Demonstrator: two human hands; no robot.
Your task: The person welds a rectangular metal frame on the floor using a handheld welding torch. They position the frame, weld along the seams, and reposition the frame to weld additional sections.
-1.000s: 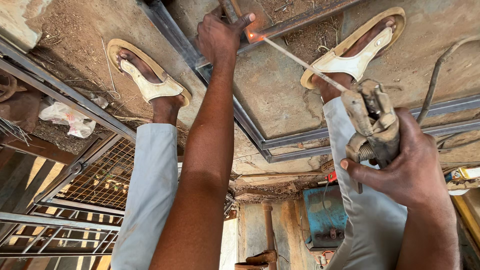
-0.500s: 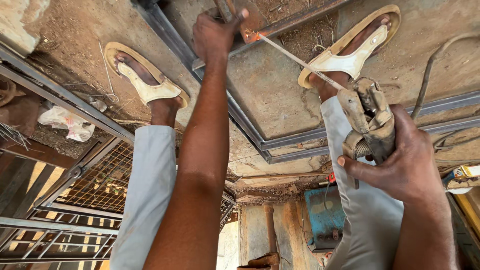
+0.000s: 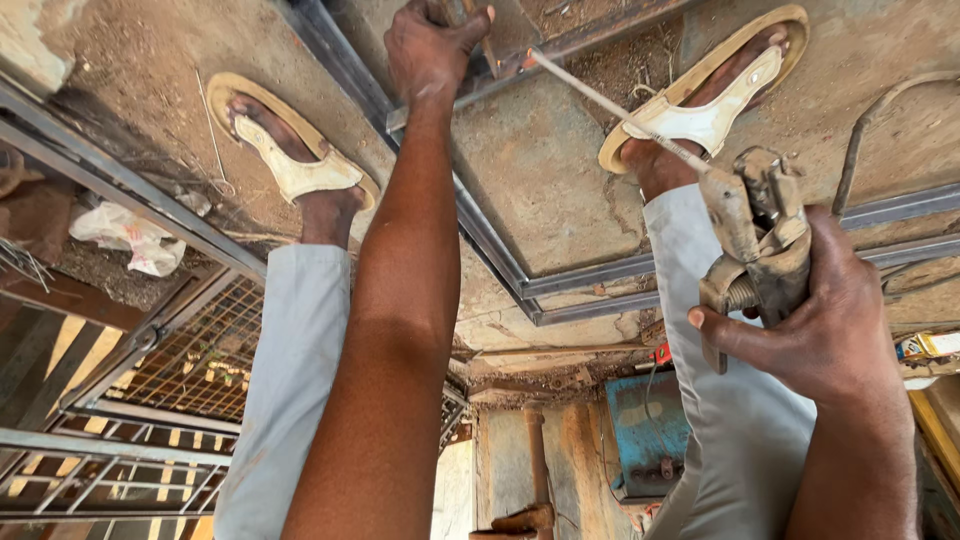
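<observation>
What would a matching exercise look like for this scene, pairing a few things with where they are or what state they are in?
Things:
1. left hand
2. right hand
3. welding rod
4. plastic bag

Places or states:
a. lies crumpled on the dirt by the metal grid
b. runs slanted from the clamp to the metal frame
c. presses a small metal piece onto the frame
d. wrapped around the rusty clamp

Pairs: 1-c, 2-d, 3-b, 4-a
</observation>
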